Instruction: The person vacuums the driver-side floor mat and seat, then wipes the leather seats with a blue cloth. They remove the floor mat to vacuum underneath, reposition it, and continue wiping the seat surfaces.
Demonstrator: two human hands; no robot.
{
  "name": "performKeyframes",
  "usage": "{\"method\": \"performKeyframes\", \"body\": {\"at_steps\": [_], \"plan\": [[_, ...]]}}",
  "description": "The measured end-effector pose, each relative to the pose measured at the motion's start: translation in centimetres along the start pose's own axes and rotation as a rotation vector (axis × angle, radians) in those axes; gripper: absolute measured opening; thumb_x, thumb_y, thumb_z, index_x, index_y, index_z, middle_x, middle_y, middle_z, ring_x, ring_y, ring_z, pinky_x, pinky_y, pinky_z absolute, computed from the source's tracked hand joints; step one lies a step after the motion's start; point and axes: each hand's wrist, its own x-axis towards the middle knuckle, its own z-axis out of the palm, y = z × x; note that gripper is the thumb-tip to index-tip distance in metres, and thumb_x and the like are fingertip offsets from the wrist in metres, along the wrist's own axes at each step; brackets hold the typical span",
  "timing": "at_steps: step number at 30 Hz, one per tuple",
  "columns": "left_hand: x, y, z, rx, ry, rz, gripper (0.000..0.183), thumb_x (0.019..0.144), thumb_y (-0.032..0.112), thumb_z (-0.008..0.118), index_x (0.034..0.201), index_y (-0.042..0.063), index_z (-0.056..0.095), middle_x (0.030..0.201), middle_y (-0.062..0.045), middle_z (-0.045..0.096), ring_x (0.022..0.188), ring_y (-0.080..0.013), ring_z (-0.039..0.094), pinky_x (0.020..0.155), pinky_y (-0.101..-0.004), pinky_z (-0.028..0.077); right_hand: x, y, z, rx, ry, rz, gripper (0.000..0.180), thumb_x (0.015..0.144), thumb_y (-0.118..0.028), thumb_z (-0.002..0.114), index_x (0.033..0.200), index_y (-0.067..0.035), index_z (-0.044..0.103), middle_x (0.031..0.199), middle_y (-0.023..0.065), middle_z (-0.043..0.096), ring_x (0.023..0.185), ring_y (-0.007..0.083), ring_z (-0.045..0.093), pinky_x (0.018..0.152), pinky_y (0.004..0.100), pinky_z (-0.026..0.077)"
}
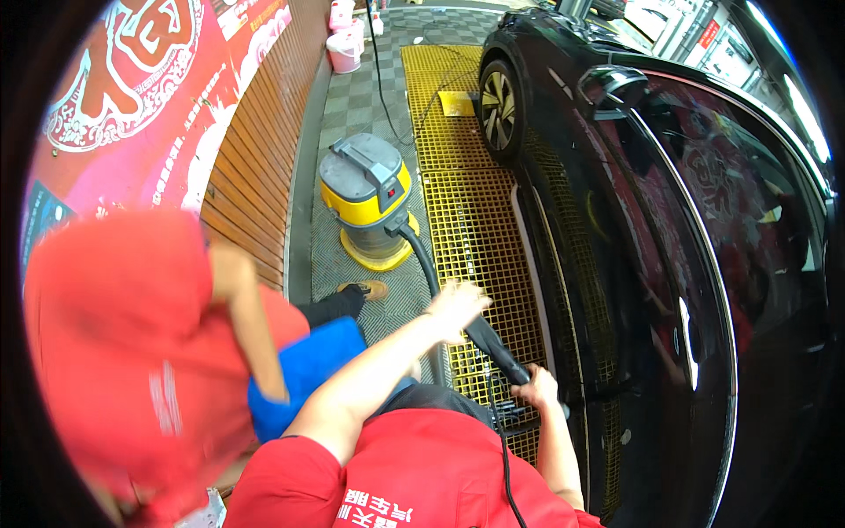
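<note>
My right hand point(539, 388) grips the black wand end of a vacuum hose point(492, 344), low beside the dark car's sill. Over the hose, my left hand point(459, 307) is blurred, its fingers apart; whether its palm touches the hose is hidden. The hose runs up to a yellow and grey canister vacuum cleaner point(366, 198) standing on the floor ahead of me. A black car point(634, 264) fills the right side, its doors closed where I see them. The tip of the wand is partly hidden behind my right hand.
Close on my left, a co-worker in red point(152, 343) bends beside a blue cloth-like item point(310, 369). Yellow floor grating point(475, 218) runs along the car. Pink-white buckets point(344, 49) stand by the wood-slat wall point(257, 178). A thin black cable point(376, 72) hangs ahead.
</note>
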Motion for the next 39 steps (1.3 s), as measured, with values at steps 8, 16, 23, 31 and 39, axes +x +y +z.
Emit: {"method": "performKeyframes", "body": {"at_steps": [8, 16, 23, 31, 39], "plan": [[6.8, -2.3, -1.5, -0.265, -0.007, -0.161, 0.032, 0.074, 0.023, 0.071, 0.101, 0.009, 0.06, 0.09, -0.009, 0.069, 0.088, -0.0252, 0.07, 0.078, -0.038, 0.056, 7.5, -8.3, -5.1, 0.279, 0.837, -0.489, 0.046, 0.065, -0.012, 0.083, 0.106, -0.003, 0.063, 0.107, 0.0168, 0.061, 0.097, 0.0358, 0.059, 0.089, 0.0415, 0.049], [10.3, -10.9, -8.5, -0.484, 0.27, -0.431, 0.049, 0.073, 0.026, 0.071, 0.112, 0.001, 0.054, 0.097, -0.018, 0.067, 0.09, -0.0336, 0.068, 0.081, -0.0422, 0.054, 27.0, -22.0, -9.4, 1.96, 0.005, -0.236, 0.035, 0.086, -0.025, 0.074, 0.103, -0.001, 0.054, 0.087, 0.0126, 0.064, 0.078, 0.0245, 0.064, 0.071, 0.036, 0.055], [0.1, -21.0, -10.7, -0.504, 0.92, -0.402, 0.054, 0.08, 0.018, 0.072, 0.13, 0.005, 0.054, 0.126, -0.016, 0.058, 0.116, -0.0324, 0.058, 0.099, -0.0403, 0.048, 38.6, -45.3, -22.6, 0.839, 0.119, -0.616, 0.052, 0.062, -0.016, 0.078, 0.103, 0.004, 0.054, 0.09, 0.0127, 0.061, 0.08, 0.0275, 0.064, 0.07, 0.0381, 0.055], [-20.2, -26.0, -4.3, -0.768, 1.402, -1.032, 0.036, 0.082, 0.001, 0.067, 0.117, 0.0, 0.061, 0.109, -0.011, 0.067, 0.095, -0.0201, 0.065, 0.085, -0.032, 0.052, 22.8, -61.2, -2.0, -0.682, -0.373, -1.532, 0.058, 0.065, -0.018, 0.078, 0.112, 0.004, 0.053, 0.097, 0.0176, 0.07, 0.096, 0.0323, 0.068, 0.079, 0.0404, 0.055], [-19.1, -29.2, -4.2, -0.408, 0.649, -0.919, 0.074, 0.074, 0.013, 0.075, 0.14, 0.007, 0.042, 0.144, -0.02, 0.039, 0.131, -0.0351, 0.043, 0.108, -0.0456, 0.038, 27.7, -46.5, -0.9, -1.246, -0.367, -1.08, 0.019, 0.085, -0.02, 0.066, 0.099, -0.013, 0.075, 0.099, 0.0065, 0.074, 0.093, 0.0274, 0.071, 0.071, 0.0458, 0.056]]}}
